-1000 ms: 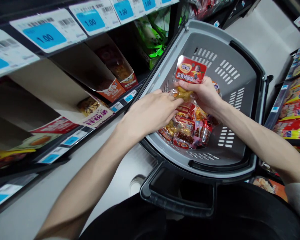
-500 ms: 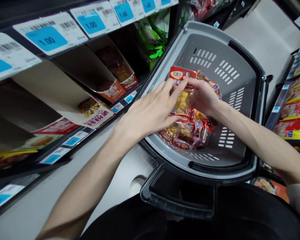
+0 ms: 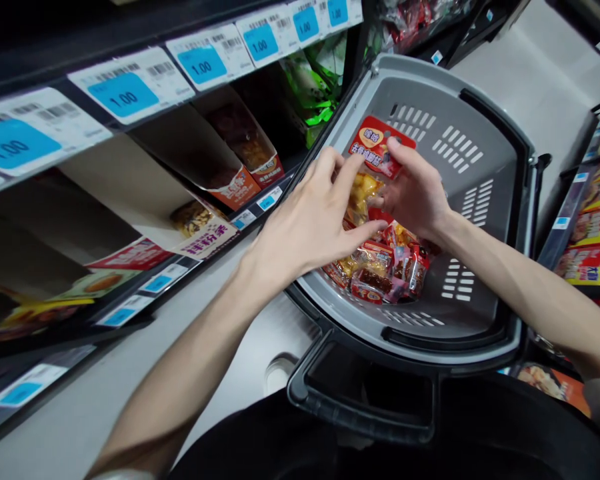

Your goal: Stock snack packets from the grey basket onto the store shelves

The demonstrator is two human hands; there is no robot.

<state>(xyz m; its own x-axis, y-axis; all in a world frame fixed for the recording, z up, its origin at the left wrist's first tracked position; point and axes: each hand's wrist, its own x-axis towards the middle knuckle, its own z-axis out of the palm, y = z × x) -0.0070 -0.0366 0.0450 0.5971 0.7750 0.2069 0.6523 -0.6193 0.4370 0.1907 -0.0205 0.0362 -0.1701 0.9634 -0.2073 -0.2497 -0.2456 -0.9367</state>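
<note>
A grey shopping basket (image 3: 485, 140) sits in front of me, tilted, with several small snack packets (image 3: 385, 267) piled in its bottom. Above the pile, my right hand (image 3: 417, 193) pinches a clear snack packet with a red label (image 3: 377, 150) and yellow pieces inside. My left hand (image 3: 310, 223) reaches in from the left; its fingers are spread and touch the packet's lower part.
A shelf on the left carries blue 1.00 price tags (image 3: 125, 100) and open display cartons (image 3: 200, 227) of snacks. Green packets (image 3: 313, 83) hang behind the basket. More red and yellow bags (image 3: 593, 227) line a rack on the right. The basket's dark handle (image 3: 365, 400) lies nearest me.
The packet dipped toward the pile, then came back up. My left hand went from pinching its bottom to spreading its fingers against it. The view shifted slightly.
</note>
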